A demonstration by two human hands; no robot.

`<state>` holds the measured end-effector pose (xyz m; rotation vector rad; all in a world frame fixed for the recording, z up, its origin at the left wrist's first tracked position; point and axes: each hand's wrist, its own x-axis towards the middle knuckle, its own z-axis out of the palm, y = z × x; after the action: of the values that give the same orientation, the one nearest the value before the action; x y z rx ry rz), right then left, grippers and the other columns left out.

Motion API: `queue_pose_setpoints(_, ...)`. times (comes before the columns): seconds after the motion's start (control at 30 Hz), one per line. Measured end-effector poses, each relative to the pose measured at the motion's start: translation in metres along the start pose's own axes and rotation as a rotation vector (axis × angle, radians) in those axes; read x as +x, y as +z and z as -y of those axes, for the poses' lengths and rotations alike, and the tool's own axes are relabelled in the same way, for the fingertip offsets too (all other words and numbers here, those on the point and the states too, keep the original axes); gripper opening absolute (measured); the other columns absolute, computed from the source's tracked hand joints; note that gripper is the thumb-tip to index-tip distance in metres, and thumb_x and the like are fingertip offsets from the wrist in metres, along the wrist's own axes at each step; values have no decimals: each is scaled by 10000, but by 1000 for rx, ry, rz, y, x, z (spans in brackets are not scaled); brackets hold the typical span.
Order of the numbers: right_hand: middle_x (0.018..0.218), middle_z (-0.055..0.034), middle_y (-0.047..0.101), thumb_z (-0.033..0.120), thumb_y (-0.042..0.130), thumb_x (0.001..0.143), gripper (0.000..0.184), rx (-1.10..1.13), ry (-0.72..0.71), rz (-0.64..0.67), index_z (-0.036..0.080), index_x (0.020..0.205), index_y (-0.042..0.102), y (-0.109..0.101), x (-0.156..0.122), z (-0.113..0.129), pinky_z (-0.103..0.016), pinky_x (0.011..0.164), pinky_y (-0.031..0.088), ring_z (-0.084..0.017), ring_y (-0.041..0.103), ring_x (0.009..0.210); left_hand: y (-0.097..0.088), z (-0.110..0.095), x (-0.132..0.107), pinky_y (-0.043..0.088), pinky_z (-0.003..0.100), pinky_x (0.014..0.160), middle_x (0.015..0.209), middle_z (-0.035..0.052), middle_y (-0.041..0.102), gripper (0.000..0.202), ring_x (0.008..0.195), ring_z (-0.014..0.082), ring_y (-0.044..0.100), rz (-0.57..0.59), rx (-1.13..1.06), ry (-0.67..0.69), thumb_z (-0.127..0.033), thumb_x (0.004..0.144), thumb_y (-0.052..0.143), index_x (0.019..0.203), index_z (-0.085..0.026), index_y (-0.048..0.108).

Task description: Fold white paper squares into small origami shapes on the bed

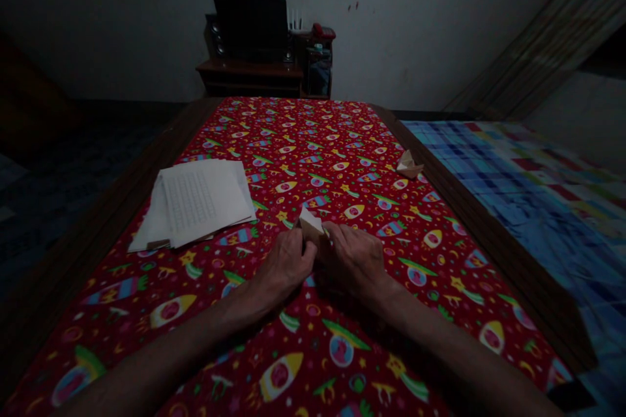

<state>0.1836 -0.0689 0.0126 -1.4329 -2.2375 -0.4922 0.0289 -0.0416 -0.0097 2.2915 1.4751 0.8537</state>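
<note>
A small piece of folded paper (312,227), brown with a white face, is held up between my two hands over the middle of the table. My left hand (291,257) is closed on its left side, thumb pressed against it. On the right side, my right hand (356,257) pinches the paper's edge with bent fingers. Parts of the paper are hidden behind my fingers. Farther off, near the right edge of the cloth, rests a folded paper shape (409,165) in brown and white with pointed corners.
A stack of white sheets (200,199), the top one printed with a grid, lies to the left on the red patterned cloth (293,339). Beyond the table stand a dark monitor (252,26) and a red telephone (323,31). A checked blue bedspread (469,176) spreads at right.
</note>
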Motion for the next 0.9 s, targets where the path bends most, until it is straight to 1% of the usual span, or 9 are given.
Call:
queue_pose_setpoints(0.13,686,-33,670,162,398,864,199,80,72,-32,166,875,596,4,-2,-10,-243,508,304,-128,573,562,-11,0,2,489,256,625,796,32,682,341,683,171,643,41,-91,30,-88,745,470,1059,-160,581)
queue_pose_setpoints(0.27,647,-22,662,175,405,858,193,205,97,-21,159,850,597,10,-6,-13,-232,486,296,-122,567,516,-15,9,5,505,270,726,933,57,697,306,802,175,657,37,-126,98,-92,798,460,1051,-160,618)
queue_pose_setpoints(0.43,713,-35,672,205,445,837,174,280,166,61,160,909,597,9,-6,-15,-224,521,329,-138,581,563,-10,22,4,508,294,790,1008,67,683,385,882,179,640,-14,-124,228,-32,743,458,1066,-158,628)
queue_pose_setpoints(0.53,774,-51,665,251,469,837,279,340,189,131,147,1079,560,7,-4,-17,-233,538,350,-153,574,592,-10,21,6,512,281,786,979,46,694,425,859,174,645,-13,-132,207,-18,705,451,1053,-167,645)
queue_pose_setpoints(0.6,795,-45,654,239,471,830,402,459,182,187,140,1220,479,7,-4,-18,-229,538,363,-148,561,596,-10,17,7,512,260,767,964,29,700,429,838,165,649,6,-156,193,-20,703,451,1043,-183,656)
queue_pose_setpoints(0.63,789,-37,648,211,469,818,426,528,186,205,141,1238,466,8,-3,-18,-224,537,369,-144,557,596,-11,16,7,510,255,760,966,22,701,428,833,162,651,6,-166,188,-27,710,455,1049,-195,657)
queue_pose_setpoints(0.73,780,-23,649,123,457,762,368,703,233,207,164,1111,565,13,-3,-18,-213,558,399,-138,572,631,-13,11,8,501,255,756,984,24,695,415,843,165,649,14,-158,174,-56,738,480,1086,-211,645)
queue_pose_setpoints(0.8,811,-18,667,102,453,747,335,785,270,176,186,1027,617,17,-4,-16,-212,580,424,-136,594,663,-17,8,9,494,260,740,959,42,691,362,834,174,644,72,-117,148,-84,761,494,1071,-192,646)
queue_pose_setpoints(0.9,886,-14,692,96,460,738,364,880,283,134,207,1042,627,22,-5,-13,-214,615,454,-137,628,713,-23,1,10,476,254,702,908,47,681,245,813,180,637,181,-63,103,-144,788,526,994,-179,654)
